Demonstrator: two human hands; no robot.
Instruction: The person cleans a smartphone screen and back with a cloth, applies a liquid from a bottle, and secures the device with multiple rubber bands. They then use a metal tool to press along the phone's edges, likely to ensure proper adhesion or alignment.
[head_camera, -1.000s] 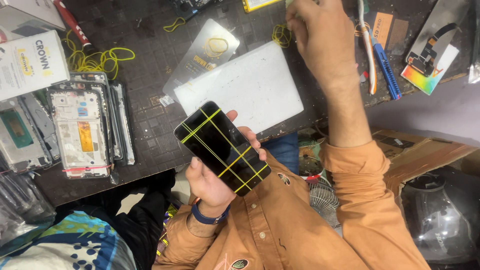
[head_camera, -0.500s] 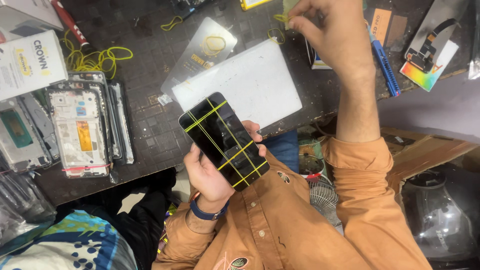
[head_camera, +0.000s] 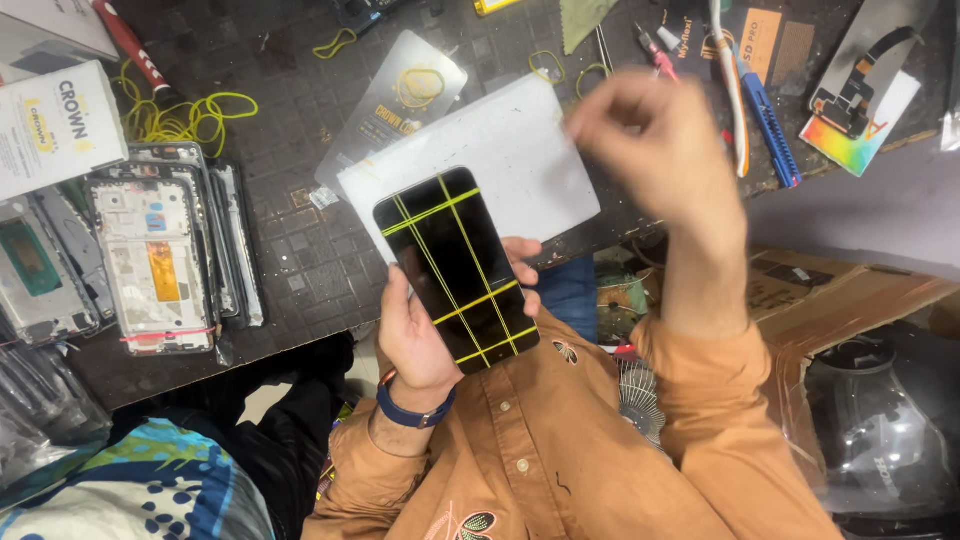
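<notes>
While a black phone (head_camera: 456, 269) bound with yellow bands is clasped in the left hand (head_camera: 425, 335) above the lap, the right hand (head_camera: 655, 145) is raised over the white board (head_camera: 500, 150), blurred; whether anything is pinched cannot be told. Phone frames (head_camera: 150, 255) are stacked at left.

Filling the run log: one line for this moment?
left hand: holds black phone bound with yellow rubber bands | right hand: raised, blurred, above white rectangular plate

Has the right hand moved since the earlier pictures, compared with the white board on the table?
Yes. The right hand has drawn back from the far table edge toward the person, and is now beside the white board.
</notes>
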